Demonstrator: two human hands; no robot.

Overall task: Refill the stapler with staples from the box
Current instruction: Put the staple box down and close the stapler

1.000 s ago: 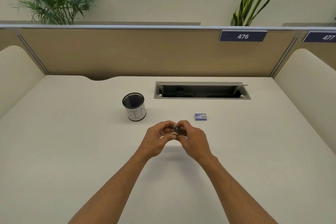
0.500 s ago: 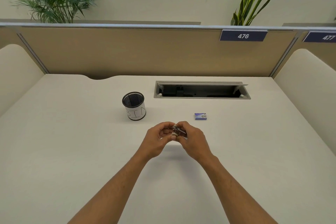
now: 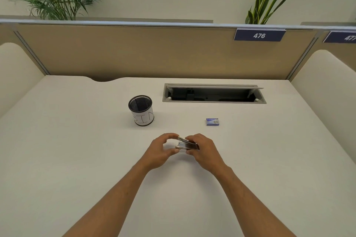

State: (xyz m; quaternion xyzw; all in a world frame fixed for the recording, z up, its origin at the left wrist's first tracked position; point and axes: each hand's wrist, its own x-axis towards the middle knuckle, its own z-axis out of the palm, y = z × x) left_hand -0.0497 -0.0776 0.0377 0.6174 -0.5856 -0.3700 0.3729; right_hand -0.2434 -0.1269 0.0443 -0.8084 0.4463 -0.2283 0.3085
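Head view, forward-down (desk [image 3: 77,159])

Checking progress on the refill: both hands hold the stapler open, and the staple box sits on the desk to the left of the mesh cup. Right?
Not quite. In the head view the staple box lies right of the mesh cup, not left. Both hands, left hand and right hand, do hold the opened stapler.

We see cream bench [image 3: 77,159], blue box [image 3: 212,122], black mesh cup [image 3: 141,110] with white label, dark-grey stapler [image 3: 187,145].

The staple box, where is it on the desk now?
The staple box lies on the desk, right of centre in the head view, beyond the right hand and before the cable hatch.
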